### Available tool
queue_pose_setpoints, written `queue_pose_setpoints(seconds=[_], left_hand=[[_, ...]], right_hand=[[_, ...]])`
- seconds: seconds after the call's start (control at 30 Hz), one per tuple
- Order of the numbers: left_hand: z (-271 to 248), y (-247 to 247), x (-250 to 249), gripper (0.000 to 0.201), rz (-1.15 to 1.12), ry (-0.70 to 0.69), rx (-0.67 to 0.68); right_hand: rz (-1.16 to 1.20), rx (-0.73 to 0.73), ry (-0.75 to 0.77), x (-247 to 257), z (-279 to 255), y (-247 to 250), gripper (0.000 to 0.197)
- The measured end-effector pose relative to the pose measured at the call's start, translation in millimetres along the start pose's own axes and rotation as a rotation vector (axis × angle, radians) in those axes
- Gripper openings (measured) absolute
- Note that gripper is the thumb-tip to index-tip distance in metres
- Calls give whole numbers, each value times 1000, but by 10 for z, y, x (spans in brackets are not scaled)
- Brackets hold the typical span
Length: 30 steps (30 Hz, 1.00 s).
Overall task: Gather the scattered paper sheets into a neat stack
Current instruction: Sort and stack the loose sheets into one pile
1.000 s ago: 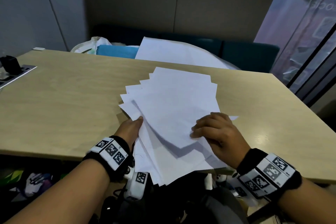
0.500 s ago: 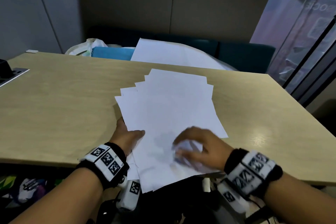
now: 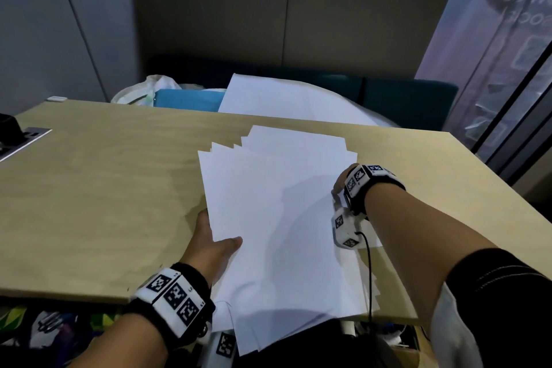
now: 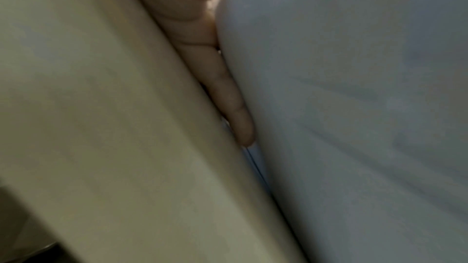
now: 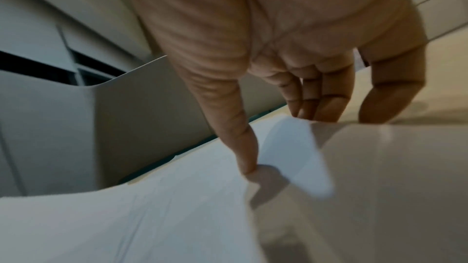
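Paper sheets: the white paper sheets (image 3: 277, 218) lie in a loose, fanned pile on the near middle of the table (image 3: 98, 194), and their near ends hang out past the table's front edge toward me.
Pile edges: the far corners step out one behind another, not squared; the left long edge is fairly straight; several near-right corners fan out over the table's front edge.
Left hand: my left hand (image 3: 213, 243) grips the pile at its near left edge, thumb on top of the sheets, the other fingers (image 4: 228, 95) stretched out flat underneath, between paper and table.
Right hand: my right hand (image 3: 343, 185) is at the pile's right edge, palm down; the index finger (image 5: 243, 147) presses its tip on the top sheet, where a corner curls up just beside it. The remaining fingers hang loosely bent with their tips on or just above the table, holding nothing.
Room left: bare wood runs wide to the left of the pile, as far as a grey inset panel (image 3: 22, 143) at the table's left side.
Room right: a narrower strip of bare table lies between my right hand and the table's right edge.
Beyond the far edge: a large white sheet (image 3: 283, 101), a blue box (image 3: 188, 98) and a pale plastic bag (image 3: 143, 92) sit behind the table, apart from the pile.
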<state>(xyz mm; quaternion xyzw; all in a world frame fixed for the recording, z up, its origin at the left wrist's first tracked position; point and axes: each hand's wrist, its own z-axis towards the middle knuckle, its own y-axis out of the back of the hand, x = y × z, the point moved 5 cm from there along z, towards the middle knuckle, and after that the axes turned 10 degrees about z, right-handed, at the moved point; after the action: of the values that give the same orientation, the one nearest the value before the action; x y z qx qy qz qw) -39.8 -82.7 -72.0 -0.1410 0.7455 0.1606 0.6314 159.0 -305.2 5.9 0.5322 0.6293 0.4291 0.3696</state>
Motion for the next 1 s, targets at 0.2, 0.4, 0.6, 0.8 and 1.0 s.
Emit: queue_pose_setpoints(seconds=[0.2, 0.4, 0.6, 0.8, 1.0], left_hand=[[20, 14, 18, 64, -34, -6, 15], [57, 34, 97, 63, -47, 13, 2], [66, 28, 111, 64, -56, 14, -18], [47, 20, 94, 62, -30, 19, -41], [36, 2, 66, 68, -62, -2, -61]], right_hand=[[24, 91, -2, 5, 118, 1, 47], [283, -85, -23, -205, 346, 45, 71], [974, -374, -106, -453, 293, 374, 8], [1040, -646, 6, -622, 89, 775, 11], [947, -898, 238, -650, -408, 1236, 15]])
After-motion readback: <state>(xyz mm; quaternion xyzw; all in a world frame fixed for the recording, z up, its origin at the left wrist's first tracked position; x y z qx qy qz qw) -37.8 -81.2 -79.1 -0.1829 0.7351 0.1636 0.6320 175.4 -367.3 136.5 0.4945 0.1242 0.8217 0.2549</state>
